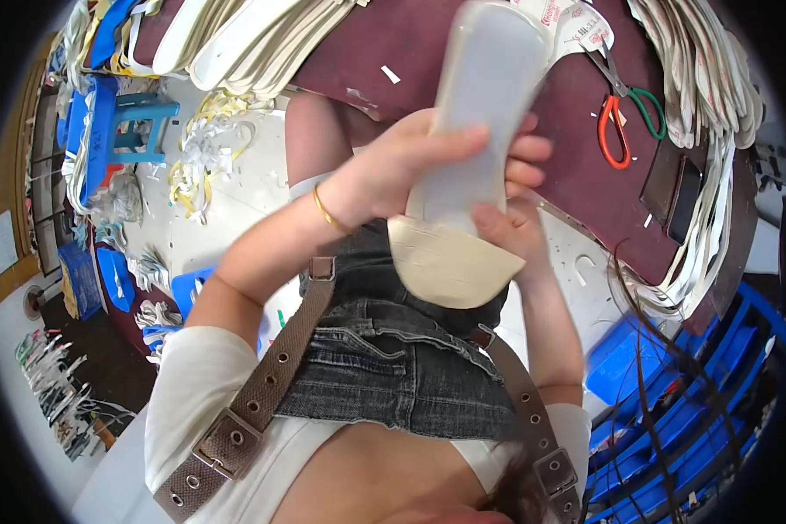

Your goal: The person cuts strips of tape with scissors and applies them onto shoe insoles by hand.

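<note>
A shoe insole (483,113) with a smooth greyish-white face is held up in front of my body. Its lower end is a rounded beige part (456,266). My left hand (410,162), a gold bangle on its wrist, is closed around the middle, thumb across the face and fingertips showing past the far edge. Lower down, my right hand (517,229) grips the same insole near the beige part with its thumb on top; its other fingers are mostly hidden behind. Just past the insole's upper end lies a white piece with red print (585,26).
Scissors (620,96) with red and green handles lie on the dark red table (576,162). Stacked insoles (253,39) stand at left, with more at right (699,70). A dark phone-like slab (686,201) is rightward. Blue crates (672,410) and a blue stool (144,122) flank me.
</note>
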Motion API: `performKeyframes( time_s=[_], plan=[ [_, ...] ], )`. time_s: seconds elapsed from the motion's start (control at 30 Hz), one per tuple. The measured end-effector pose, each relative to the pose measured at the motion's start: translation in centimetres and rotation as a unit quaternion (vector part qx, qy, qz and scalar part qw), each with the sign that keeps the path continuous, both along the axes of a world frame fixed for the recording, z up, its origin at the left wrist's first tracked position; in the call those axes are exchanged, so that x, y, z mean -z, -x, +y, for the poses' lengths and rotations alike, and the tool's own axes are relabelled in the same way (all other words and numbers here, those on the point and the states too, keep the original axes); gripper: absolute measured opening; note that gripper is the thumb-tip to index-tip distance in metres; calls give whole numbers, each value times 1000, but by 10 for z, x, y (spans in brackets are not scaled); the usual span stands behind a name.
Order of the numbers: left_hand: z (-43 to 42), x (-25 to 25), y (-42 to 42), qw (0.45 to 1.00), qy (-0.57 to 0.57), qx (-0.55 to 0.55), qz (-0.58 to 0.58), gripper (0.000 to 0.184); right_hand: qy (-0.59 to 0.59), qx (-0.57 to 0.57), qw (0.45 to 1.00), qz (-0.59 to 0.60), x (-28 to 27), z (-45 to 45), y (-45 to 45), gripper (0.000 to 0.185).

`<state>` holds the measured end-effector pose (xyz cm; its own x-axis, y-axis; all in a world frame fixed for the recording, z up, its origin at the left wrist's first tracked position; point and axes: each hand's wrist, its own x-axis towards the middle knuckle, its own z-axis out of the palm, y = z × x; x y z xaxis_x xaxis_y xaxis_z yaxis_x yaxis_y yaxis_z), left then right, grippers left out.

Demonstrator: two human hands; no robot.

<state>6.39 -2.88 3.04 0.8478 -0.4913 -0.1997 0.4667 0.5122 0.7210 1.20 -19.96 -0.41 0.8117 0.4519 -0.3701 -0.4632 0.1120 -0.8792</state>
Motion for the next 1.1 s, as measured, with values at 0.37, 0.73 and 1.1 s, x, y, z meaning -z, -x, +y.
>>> performKeyframes(
  time_s=[0.37,0.73,1.1],
  plan=[
    [14,17,-36,967,-243,-38,-71,35,-86,-17,995,55,13,19,-4,28],
    [-7,43,42,979,-189,-64,-40,44,191,91,956,-202,14,5,-32,43],
    [-15,31,11,971,-223,-48,-69,44,-59,386,916,-97,0,31,-30,44]
  ],
)
